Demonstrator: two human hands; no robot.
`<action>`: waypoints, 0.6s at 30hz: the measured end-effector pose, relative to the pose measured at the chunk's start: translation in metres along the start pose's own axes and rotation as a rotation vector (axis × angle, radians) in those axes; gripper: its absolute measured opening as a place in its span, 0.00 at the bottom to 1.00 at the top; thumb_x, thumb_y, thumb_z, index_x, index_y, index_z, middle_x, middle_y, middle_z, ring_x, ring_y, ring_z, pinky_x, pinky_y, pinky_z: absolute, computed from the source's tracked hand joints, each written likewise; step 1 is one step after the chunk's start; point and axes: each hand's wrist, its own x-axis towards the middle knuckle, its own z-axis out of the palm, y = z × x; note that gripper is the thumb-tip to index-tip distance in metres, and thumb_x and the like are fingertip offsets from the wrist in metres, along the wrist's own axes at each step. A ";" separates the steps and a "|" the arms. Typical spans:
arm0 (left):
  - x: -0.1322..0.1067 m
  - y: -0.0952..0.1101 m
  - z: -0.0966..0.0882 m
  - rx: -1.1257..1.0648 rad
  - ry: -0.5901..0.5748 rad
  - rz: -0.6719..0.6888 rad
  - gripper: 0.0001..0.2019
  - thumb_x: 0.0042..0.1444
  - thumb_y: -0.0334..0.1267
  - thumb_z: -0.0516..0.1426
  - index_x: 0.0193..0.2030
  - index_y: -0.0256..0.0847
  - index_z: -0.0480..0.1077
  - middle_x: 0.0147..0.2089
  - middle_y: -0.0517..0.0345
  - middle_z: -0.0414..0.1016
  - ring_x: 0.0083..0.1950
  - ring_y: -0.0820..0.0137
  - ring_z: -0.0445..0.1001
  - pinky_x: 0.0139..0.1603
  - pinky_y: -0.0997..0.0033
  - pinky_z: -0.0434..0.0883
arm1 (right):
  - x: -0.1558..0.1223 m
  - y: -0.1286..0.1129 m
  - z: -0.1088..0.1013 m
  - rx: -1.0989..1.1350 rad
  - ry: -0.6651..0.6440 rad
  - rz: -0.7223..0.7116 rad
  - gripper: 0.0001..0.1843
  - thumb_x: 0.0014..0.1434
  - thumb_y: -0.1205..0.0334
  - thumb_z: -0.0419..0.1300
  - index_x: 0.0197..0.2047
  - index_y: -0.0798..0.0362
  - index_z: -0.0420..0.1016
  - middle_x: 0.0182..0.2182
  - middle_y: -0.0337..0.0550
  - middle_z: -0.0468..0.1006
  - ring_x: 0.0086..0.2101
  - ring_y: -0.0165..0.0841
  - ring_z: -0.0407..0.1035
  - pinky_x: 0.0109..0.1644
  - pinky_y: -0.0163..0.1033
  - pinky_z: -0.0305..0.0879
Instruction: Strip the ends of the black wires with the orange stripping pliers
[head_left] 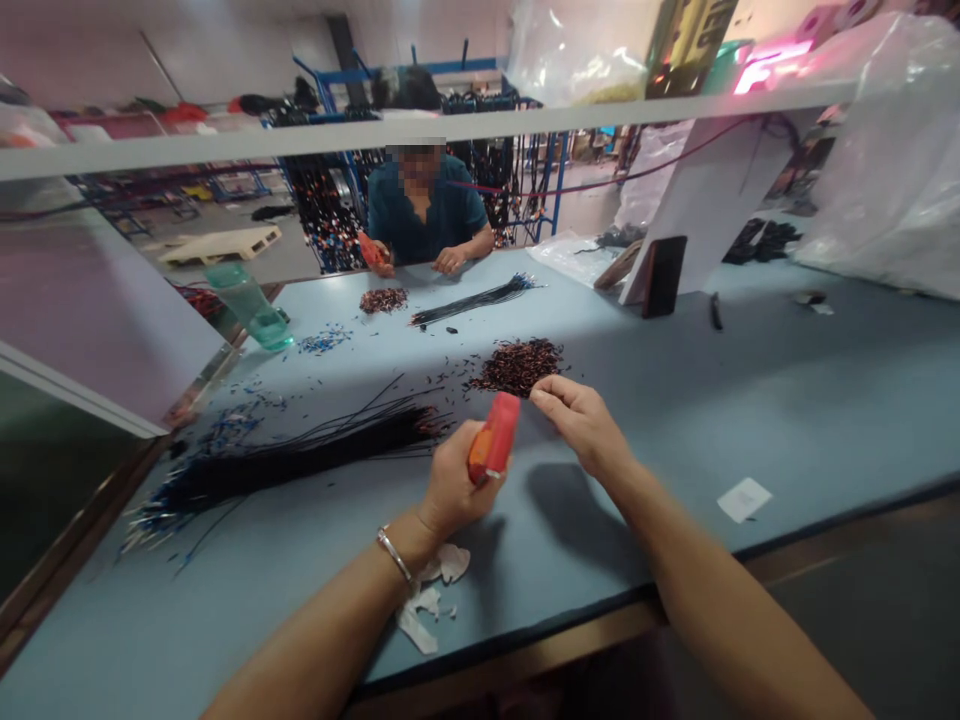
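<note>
My left hand [457, 480] is wrapped round a red and orange hand tool [495, 435], which points up and away from me; its exact kind does not show. Fingertips pressed together, my right hand [577, 415] is at the near right edge of a pile of small dark and copper-coloured pieces [519, 366]. Whatever the right fingers pinch, if anything, is too small to make out. Left of the tool lies a thick bundle of black wires [292, 455], with blue and pale ends at the far left.
Across the table [750, 400] a co-worker [426, 215] holds a red tool. Near them lie a thinner wire bundle [476, 300] and a small copper-coloured pile [383, 300]. A green bottle [251, 310], phone [664, 277], white card [744, 499] and torn paper [420, 620] lie around; an overhead shelf [450, 125] spans the table.
</note>
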 end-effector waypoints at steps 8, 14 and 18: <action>0.002 -0.004 0.003 0.423 -0.007 0.228 0.11 0.51 0.37 0.54 0.42 0.40 0.66 0.36 0.49 0.69 0.38 0.60 0.67 0.40 0.62 0.63 | -0.005 -0.001 0.004 0.367 -0.349 0.152 0.04 0.49 0.63 0.57 0.30 0.54 0.69 0.21 0.32 0.66 0.22 0.24 0.57 0.25 0.30 0.55; 0.001 -0.004 0.005 0.538 0.023 0.272 0.11 0.54 0.39 0.53 0.43 0.37 0.66 0.35 0.47 0.70 0.38 0.58 0.67 0.39 0.60 0.64 | -0.005 0.002 -0.001 0.332 -0.441 0.185 0.02 0.45 0.68 0.56 0.26 0.54 0.68 0.20 0.32 0.67 0.21 0.23 0.59 0.25 0.29 0.57; 0.002 -0.003 0.005 0.549 0.020 0.286 0.11 0.54 0.39 0.53 0.43 0.37 0.66 0.36 0.47 0.70 0.38 0.58 0.67 0.39 0.60 0.64 | -0.006 0.000 -0.002 0.308 -0.484 0.204 0.01 0.44 0.68 0.56 0.23 0.54 0.66 0.17 0.30 0.65 0.18 0.21 0.56 0.22 0.28 0.54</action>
